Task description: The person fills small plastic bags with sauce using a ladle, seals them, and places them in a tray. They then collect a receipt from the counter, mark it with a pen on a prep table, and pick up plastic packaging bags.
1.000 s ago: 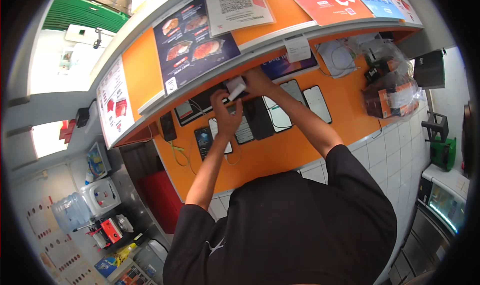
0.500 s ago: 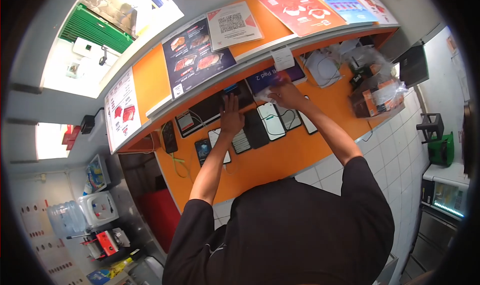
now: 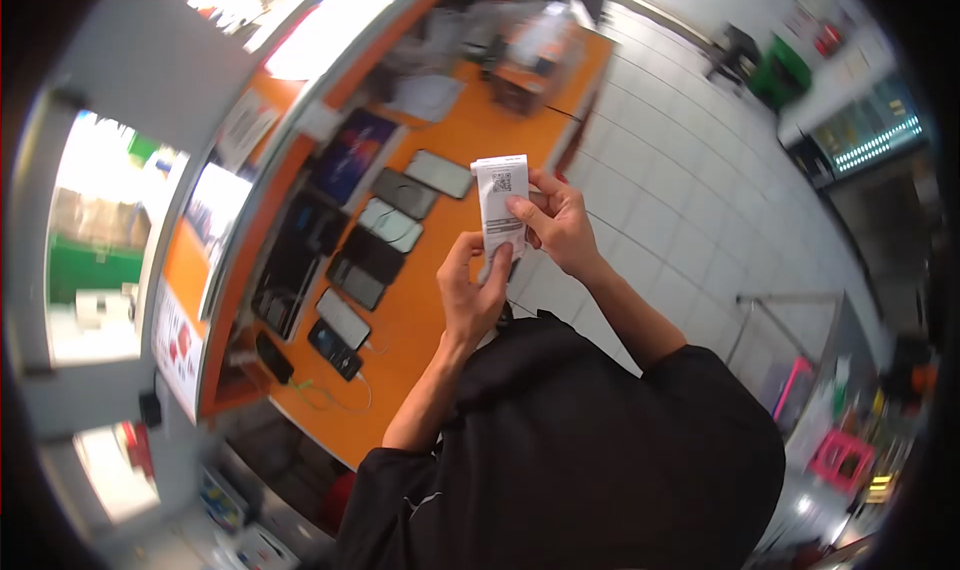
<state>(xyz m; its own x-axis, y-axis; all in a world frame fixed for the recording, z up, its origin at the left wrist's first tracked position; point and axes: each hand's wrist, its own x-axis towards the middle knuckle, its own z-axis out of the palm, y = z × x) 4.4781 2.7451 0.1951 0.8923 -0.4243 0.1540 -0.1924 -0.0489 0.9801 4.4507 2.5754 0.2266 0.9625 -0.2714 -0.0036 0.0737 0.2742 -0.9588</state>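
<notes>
A white paper slip with a printed QR code is held up in front of the body, beside the orange counter. My left hand pinches its lower end, thumb on the front. Gripping its right edge is my right hand, thumb also on the front. Something dark shows behind the slip's lower end, too hidden to make out. Several phones lie in a row on the counter to the left, among them a white-screened phone and a dark phone with a cable.
A purple box and a black tray lie under the orange shelf edge. Plastic bags with an orange box stand at the counter's far end. White floor tiles lie to the right, with a lit display fridge beyond.
The view has turned to the right. Both hands have left the counter's back area and come together nearer the body, now holding the paper slip.
</notes>
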